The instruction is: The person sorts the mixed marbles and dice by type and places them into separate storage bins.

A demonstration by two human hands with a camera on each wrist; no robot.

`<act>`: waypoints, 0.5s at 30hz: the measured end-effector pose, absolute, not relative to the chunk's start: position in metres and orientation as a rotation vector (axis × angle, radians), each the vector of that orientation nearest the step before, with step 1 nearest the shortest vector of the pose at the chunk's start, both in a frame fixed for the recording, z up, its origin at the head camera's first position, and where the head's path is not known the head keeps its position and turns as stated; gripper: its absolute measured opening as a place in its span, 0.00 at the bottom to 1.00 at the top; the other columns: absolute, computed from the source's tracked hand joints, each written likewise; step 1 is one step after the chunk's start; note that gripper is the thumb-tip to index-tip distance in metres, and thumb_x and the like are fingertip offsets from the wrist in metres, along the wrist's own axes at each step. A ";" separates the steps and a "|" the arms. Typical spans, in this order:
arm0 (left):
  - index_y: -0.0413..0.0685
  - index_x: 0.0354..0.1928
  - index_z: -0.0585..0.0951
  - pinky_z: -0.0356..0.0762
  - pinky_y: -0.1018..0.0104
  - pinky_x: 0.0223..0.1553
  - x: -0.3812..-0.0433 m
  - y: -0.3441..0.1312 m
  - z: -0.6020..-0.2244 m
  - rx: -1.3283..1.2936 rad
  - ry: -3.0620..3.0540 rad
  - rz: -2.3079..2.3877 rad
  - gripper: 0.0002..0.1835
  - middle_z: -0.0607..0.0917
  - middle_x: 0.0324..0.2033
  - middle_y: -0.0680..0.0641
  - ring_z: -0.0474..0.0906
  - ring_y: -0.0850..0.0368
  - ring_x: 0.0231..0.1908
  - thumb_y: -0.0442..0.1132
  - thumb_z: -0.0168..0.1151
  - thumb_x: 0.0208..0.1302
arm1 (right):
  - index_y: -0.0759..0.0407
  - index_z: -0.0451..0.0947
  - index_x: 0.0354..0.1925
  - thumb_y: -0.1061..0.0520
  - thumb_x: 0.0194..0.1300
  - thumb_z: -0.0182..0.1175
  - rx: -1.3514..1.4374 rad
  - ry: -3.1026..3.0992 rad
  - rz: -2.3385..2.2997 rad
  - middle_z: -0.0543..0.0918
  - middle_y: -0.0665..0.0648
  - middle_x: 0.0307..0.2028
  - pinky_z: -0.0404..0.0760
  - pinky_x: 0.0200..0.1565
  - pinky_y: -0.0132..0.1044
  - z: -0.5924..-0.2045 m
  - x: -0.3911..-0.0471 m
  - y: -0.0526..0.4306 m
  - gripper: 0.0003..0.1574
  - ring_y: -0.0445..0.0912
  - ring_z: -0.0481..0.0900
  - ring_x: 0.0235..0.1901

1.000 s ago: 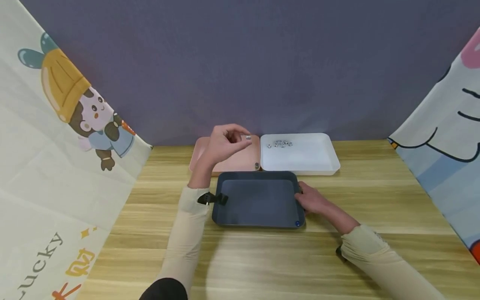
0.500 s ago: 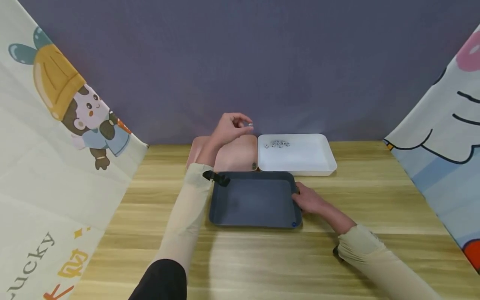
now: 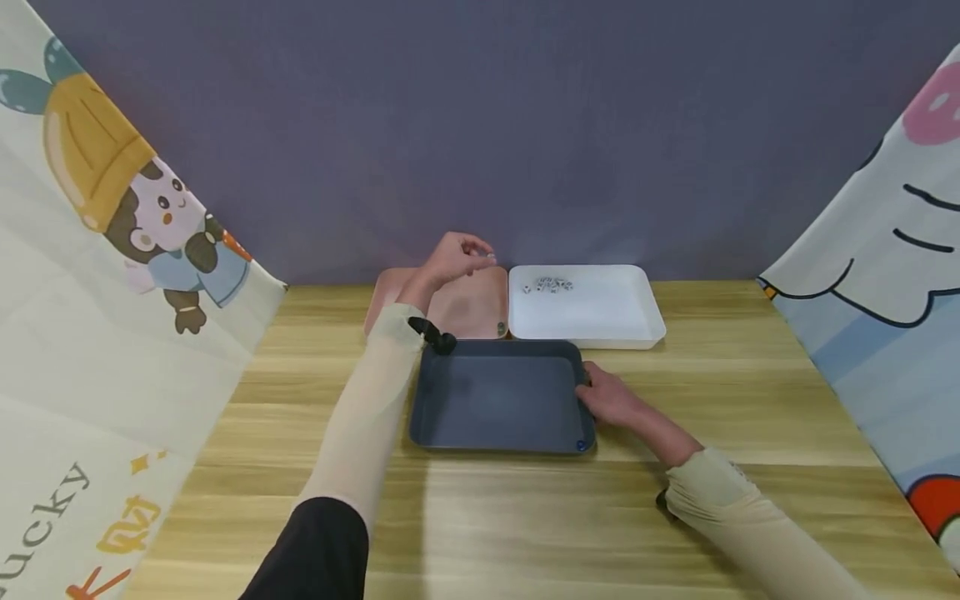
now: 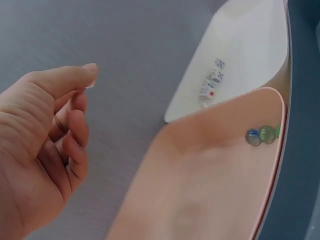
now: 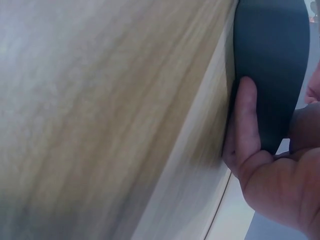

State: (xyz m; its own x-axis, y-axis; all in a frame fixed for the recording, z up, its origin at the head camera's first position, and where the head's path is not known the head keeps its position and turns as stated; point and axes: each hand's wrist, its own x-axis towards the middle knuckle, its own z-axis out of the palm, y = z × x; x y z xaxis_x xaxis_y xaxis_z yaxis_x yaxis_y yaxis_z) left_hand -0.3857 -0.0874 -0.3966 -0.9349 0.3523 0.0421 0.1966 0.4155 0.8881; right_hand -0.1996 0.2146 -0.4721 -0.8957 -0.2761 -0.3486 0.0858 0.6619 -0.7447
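Note:
My left hand [image 3: 452, 257] is raised over the far side of the pink tray [image 3: 472, 304]. Between its thumb and fingertips it pinches a small pale, shiny thing [image 4: 91, 84], mostly hidden, so its kind is unclear. Glass marbles [image 4: 267, 134] lie together in a near corner of the pink tray. Several white dice [image 3: 553, 285] sit towards the back left of the white tray [image 3: 607, 321]. My right hand [image 3: 611, 396] grips the right side of the dark grey tray [image 3: 498, 400], thumb at the rim. One blue marble [image 3: 581, 445] rests in that tray's near right corner.
The pink and white trays stand side by side at the back of the wooden table [image 3: 510, 525], against a grey-blue backdrop [image 3: 480, 125]. Directly in front of them is the dark tray. Printed cloths [image 3: 90, 333] hang at both sides.
My left hand has moved up and away over the pink tray, then slightly lower, still pinching the small thing. The right hand keeps its grip on the dark tray. The head view has shifted slightly.

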 end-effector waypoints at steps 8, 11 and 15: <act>0.42 0.50 0.83 0.72 0.41 0.50 -0.409 -0.081 -0.425 0.271 2.431 1.493 0.16 0.82 0.45 0.44 0.75 0.37 0.48 0.42 0.66 0.64 | 0.67 0.56 0.69 0.58 0.71 0.43 -0.167 2.458 -1.144 0.71 0.75 0.56 0.79 0.26 0.43 -0.475 -0.200 0.215 0.31 0.52 0.79 0.30; 0.44 0.51 0.83 0.74 0.43 0.49 -0.411 -0.083 -0.436 0.204 2.407 1.473 0.15 0.82 0.45 0.44 0.76 0.38 0.46 0.41 0.64 0.65 | 0.67 0.57 0.68 0.58 0.71 0.43 -0.180 2.464 -1.141 0.72 0.75 0.56 0.79 0.27 0.43 -0.474 -0.199 0.215 0.30 0.52 0.79 0.31; 0.44 0.53 0.82 0.75 0.48 0.45 -0.409 -0.084 -0.449 0.182 2.391 1.461 0.16 0.81 0.46 0.46 0.76 0.41 0.42 0.39 0.61 0.66 | 0.68 0.59 0.67 0.59 0.70 0.44 -0.203 2.491 -1.126 0.72 0.74 0.56 0.78 0.31 0.43 -0.472 -0.200 0.216 0.30 0.54 0.78 0.36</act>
